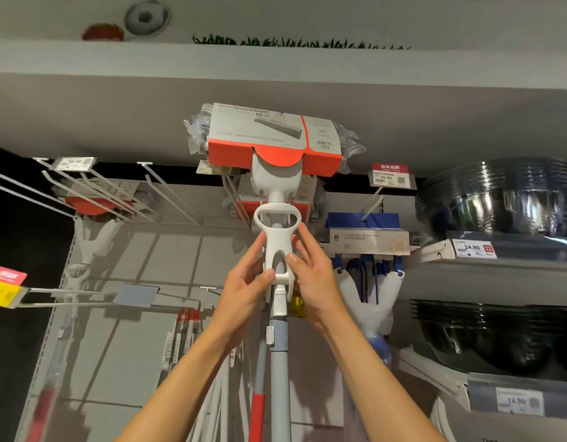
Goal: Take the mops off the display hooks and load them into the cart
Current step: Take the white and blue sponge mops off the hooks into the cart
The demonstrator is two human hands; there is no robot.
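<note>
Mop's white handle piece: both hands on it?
Yes: the left hand and right hand both hold the mop's white handle piece from either side.

A grey panelled back wall (pixel 167 266) is fitted with white wire pegs (pixel 167 193). A grey bulkhead (pixel 276 68) spans the top. Stacked dark bowls (pixel 499 199) are carried on the shelves (pixel 486 275) at right, behind price tags (pixel 475 248). Lighting is dim.

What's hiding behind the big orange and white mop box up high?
Behind the mop box peek white display hooks and another orange-sleeved mop. The box covers how many more hang there. Both hands, left and right, hold its white handle.
</note>
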